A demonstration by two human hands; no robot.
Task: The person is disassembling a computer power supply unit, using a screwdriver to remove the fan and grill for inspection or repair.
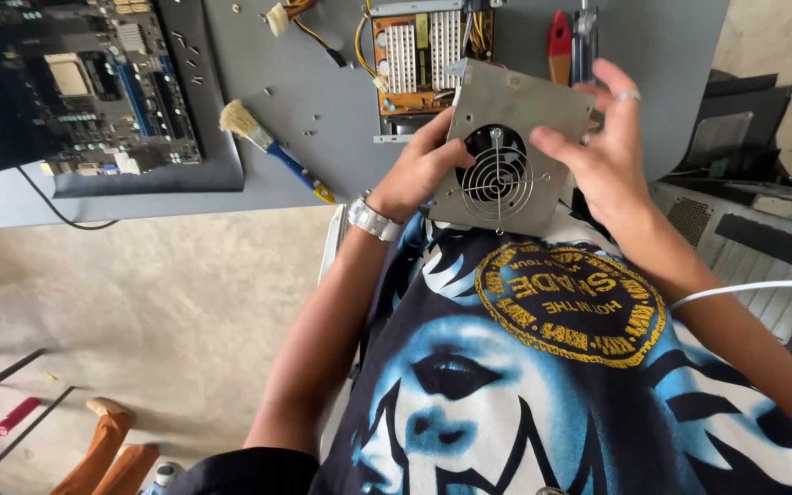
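Setting: an informal electronics repair workshop, likely a home or small-shop bench. Grey work table (323, 110) carries a bare motherboard (93, 87) on a dark mat, an opened power-supply circuit board (419, 55) with yellow wiring, loose screws, a dusting brush (268, 147) and screwdrivers (572, 41) — all teardown gear. Floor is rough bare concrete (167, 302) — a dismantled computer case (753, 211) lies beside the table
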